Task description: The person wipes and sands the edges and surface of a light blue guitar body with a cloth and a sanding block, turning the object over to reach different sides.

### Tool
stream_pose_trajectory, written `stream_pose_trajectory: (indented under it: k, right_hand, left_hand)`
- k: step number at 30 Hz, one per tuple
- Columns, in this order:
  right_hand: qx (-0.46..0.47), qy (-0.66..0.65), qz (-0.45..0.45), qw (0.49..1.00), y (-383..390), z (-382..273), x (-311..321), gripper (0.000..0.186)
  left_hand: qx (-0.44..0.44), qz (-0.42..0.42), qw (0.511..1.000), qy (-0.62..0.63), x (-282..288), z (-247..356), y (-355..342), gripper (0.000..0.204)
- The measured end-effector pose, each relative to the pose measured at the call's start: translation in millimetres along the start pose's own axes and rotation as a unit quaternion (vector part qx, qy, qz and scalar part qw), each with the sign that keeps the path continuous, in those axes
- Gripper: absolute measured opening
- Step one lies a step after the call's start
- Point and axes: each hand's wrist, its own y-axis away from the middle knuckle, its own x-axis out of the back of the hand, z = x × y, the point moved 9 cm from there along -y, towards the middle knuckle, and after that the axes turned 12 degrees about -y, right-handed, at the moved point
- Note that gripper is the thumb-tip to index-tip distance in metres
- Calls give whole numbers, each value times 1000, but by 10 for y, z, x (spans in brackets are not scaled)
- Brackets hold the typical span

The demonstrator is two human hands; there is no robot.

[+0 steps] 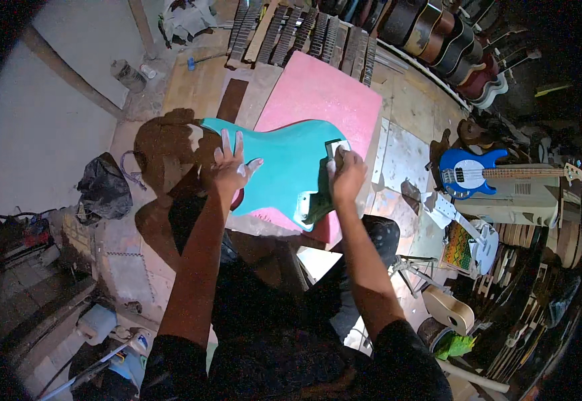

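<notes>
A teal electric guitar body (281, 160) lies flat in front of me, partly over a pink sheet (331, 93). My left hand (231, 167) rests on its left part, fingers spread and dusted white. At the right side of the body, my right hand (348, 177) grips a small pale sanding block (338, 147) with a dark edge, pressed to the teal surface. A bare whitish patch (304, 202) shows near the body's lower right end. My right hand's shadow falls across that end.
Beyond the pink sheet stand rows of slotted wooden pieces (291, 37). Several guitar bodies (431, 40) line the upper right. A blue bass guitar (468, 172) lies to the right, above an unfinished guitar body (448, 309). A black plastic bag (104, 189) sits at left.
</notes>
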Motion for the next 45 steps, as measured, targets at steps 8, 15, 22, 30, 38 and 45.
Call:
stream_pose_trajectory:
  k: [8,15,22,30,38,45]
  right_hand:
    - [165,-72,-171,969,1026,-710,-900,32]
    - [38,5,-38,999,7,127,-40,31]
    - [148,-69,-177,970,1318,-693,-944,31]
    - [23,-35,-21,999,-57,153,41,33]
    - [141,-46,-159,976,999,-605,-795,37]
    - [79,-9,-43,996,-303,493,-190,31]
  left_hand:
    - [-8,75,997,11,-129,-90,-1,91]
    - [3,23,1000,19,-13,7,23,90]
    - [9,56,998,6,-128,-139,-14,90]
    - [25,-24,999,18,45,-22,37,91]
    - [16,95,995,42,-136,-146,3,89]
    - [13,93,995,31,-125,-86,-5,89]
